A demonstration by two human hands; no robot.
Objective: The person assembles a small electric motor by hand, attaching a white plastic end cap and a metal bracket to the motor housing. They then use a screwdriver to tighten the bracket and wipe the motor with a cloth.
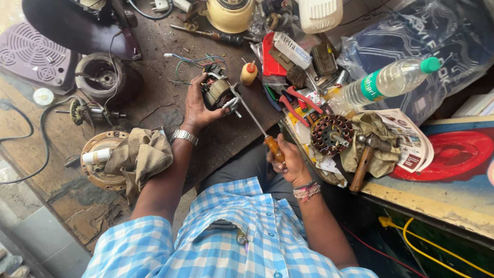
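A worn wooden workbench (154, 108) fills the left of the view, scarred and dusty, with a second cluttered ledge on the right carrying a clear plastic bottle (387, 82) with a green cap, a wound copper stator (332, 135), a hammer (366, 154) lying on a rag, and red-handled pliers (298, 103). On the bench a tan cloth (139, 154) is draped over a round metal housing, and a small orange-capped bottle (249, 73) stands just beside the work. The person in the blue checked shirt holds a small electric motor (218, 92) up off the bench — the left hand (198, 105) is wrapped around its left side, fingers closed on the body, with coloured wires trailing off the top toward the bench. The right hand (290, 162) is closed around the amber handle of a long screwdriver (256, 121), nearer the body and lower right of the motor. The shaft's long axis runs on a diagonal from that handle up and to the left, and its tip meets the motor's right face, at the metal bracket there — so the motor lies straight along the tool's line, up-left of the right-hand grip, while the left hand is the one in direct contact with it. Whether the tip is seated in a screw head is too small to tell.
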